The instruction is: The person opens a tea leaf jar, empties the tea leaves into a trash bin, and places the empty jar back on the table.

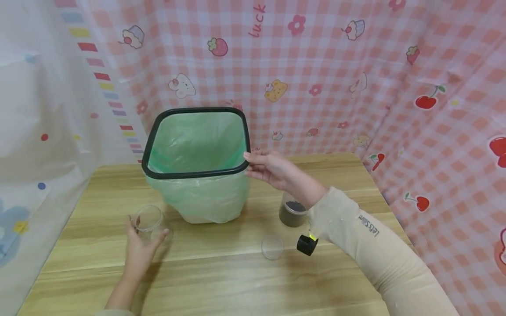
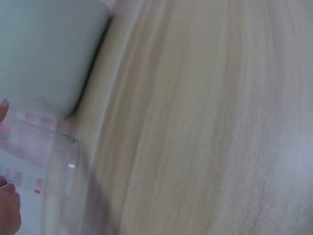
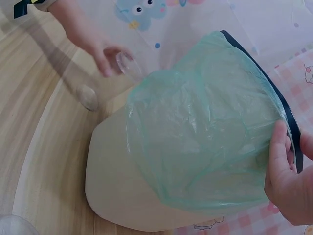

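Observation:
My left hand (image 1: 140, 248) grips a clear plastic jar (image 1: 149, 219), thumb on one side and fingers on the other. In the left wrist view the same see-through jar (image 2: 58, 161) shows low at the left, with only bits of my fingers. A bin (image 1: 205, 197) with a green plastic bag (image 1: 197, 140) over it and a black rim stands at the back. My right hand (image 1: 272, 169) pinches that rim at its right front corner. Seen from the right wrist, the thumb (image 3: 306, 144) is on one side of the rim and the fingers (image 3: 281, 152) on the other.
A clear jar (image 1: 292, 215) partly filled with dark matter stands below my right forearm. A clear round lid (image 1: 272, 246) lies flat on the wooden table (image 1: 221, 281). Near my left hand, a clear round thing (image 3: 87, 98) is on the table. Printed curtains (image 1: 316, 66) hang behind and beside.

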The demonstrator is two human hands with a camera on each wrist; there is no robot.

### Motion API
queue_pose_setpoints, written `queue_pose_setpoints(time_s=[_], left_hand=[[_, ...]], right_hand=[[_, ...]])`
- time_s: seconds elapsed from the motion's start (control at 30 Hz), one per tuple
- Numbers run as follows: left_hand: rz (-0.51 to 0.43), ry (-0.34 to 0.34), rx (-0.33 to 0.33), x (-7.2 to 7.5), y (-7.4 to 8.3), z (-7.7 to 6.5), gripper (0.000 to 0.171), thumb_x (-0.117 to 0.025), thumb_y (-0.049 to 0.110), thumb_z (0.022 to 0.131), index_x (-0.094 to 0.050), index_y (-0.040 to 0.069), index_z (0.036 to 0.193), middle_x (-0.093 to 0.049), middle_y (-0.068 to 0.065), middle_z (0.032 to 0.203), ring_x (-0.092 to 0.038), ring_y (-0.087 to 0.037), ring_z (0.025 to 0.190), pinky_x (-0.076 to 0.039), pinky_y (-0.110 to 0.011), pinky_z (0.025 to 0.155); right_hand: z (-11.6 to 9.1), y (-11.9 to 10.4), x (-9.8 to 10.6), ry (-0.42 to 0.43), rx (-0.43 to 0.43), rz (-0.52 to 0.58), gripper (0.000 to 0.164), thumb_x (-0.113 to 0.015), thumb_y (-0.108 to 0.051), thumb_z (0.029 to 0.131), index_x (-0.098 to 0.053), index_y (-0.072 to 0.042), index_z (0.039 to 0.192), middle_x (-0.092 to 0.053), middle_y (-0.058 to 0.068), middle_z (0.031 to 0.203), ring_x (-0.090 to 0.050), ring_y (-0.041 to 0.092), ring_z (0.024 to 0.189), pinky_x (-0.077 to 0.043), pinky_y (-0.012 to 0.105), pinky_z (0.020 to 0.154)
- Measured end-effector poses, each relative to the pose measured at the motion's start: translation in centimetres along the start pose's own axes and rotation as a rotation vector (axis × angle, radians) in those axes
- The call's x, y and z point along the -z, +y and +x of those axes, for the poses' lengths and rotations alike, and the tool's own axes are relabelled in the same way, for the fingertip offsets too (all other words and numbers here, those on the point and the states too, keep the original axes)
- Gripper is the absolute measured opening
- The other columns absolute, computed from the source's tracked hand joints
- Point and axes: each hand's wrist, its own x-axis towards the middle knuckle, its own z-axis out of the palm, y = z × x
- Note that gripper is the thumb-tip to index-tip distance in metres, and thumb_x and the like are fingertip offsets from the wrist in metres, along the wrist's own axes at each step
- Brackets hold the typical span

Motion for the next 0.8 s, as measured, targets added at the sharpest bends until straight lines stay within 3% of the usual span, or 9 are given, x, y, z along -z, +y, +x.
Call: queue_pose_setpoints(time_s=[0.13,0.23,0.3,0.43,0.57,0.67,0.8], left_hand=[[-0.003,0.094,-0.043,0.2,1.0,-0.6,0.108,-0.073,0.022,0.082,0.012,0.011,0.148,-0.003,-0.014,0.155,-0.004,-0.035,0.140,-0.007,-0.049,0.112],[0.060,0.123,-0.120,0.4,1.4,-1.2,0.102,-0.072,0.020,0.082,0.004,0.012,0.150,-0.007,-0.014,0.155,-0.005,-0.037,0.140,-0.008,-0.054,0.110],[0.118,0.136,-0.209,0.4,1.4,-1.4,0.099,-0.073,0.018,0.081,-0.003,0.011,0.150,-0.010,-0.017,0.154,-0.005,-0.041,0.139,-0.005,-0.057,0.109],[0.231,0.163,-0.456,0.1,1.2,-1.9,0.093,-0.074,0.018,0.079,-0.014,0.005,0.149,-0.017,-0.025,0.150,-0.011,-0.046,0.137,0.001,-0.057,0.108],[0.261,0.205,-0.671,-0.5,1.1,-2.0,0.079,-0.066,0.038,0.085,-0.030,-0.002,0.143,-0.030,-0.027,0.144,-0.024,-0.043,0.134,-0.001,-0.059,0.108],[0.260,0.207,-0.746,-1.2,1.4,-2.1,0.075,-0.056,0.051,0.088,-0.042,-0.005,0.135,-0.041,-0.025,0.138,-0.034,-0.039,0.130,-0.009,-0.059,0.108],[0.254,0.166,-0.782,-2.4,1.9,-2.3,0.067,-0.053,0.050,0.090,-0.051,-0.006,0.128,-0.051,-0.023,0.129,-0.043,-0.032,0.124,-0.018,-0.046,0.111]], right_hand=[[-0.1,0.1,0.1,-0.014,0.019,-0.027,0.008,-0.052,-0.010,0.095,-0.048,-0.003,0.093,-0.052,0.005,0.072,-0.056,0.013,0.064,-0.053,0.023,0.070],[-0.1,0.2,0.2,-0.013,0.032,-0.055,0.010,-0.053,-0.012,0.095,-0.047,-0.003,0.096,-0.052,0.006,0.074,-0.056,0.013,0.065,-0.053,0.023,0.070],[-0.1,0.3,0.1,-0.006,0.043,-0.074,0.012,-0.053,-0.013,0.095,-0.047,-0.003,0.097,-0.052,0.006,0.074,-0.056,0.014,0.066,-0.054,0.024,0.071],[-0.1,0.5,0.0,0.041,0.072,-0.141,0.017,-0.055,-0.016,0.095,-0.048,-0.001,0.101,-0.051,0.006,0.080,-0.055,0.015,0.069,-0.054,0.027,0.073],[-0.1,0.7,-0.2,0.102,0.111,-0.263,0.028,-0.057,-0.021,0.094,-0.049,0.001,0.109,-0.051,0.008,0.092,-0.053,0.016,0.075,-0.053,0.032,0.078],[-0.1,1.0,-0.1,0.142,0.153,-0.364,0.036,-0.059,-0.025,0.093,-0.049,0.002,0.114,-0.052,0.009,0.098,-0.054,0.018,0.081,-0.052,0.038,0.083],[-0.1,1.6,0.1,0.175,0.267,-0.517,0.040,-0.058,-0.031,0.092,-0.051,0.003,0.114,-0.055,0.015,0.099,-0.056,0.023,0.083,-0.051,0.043,0.083]])
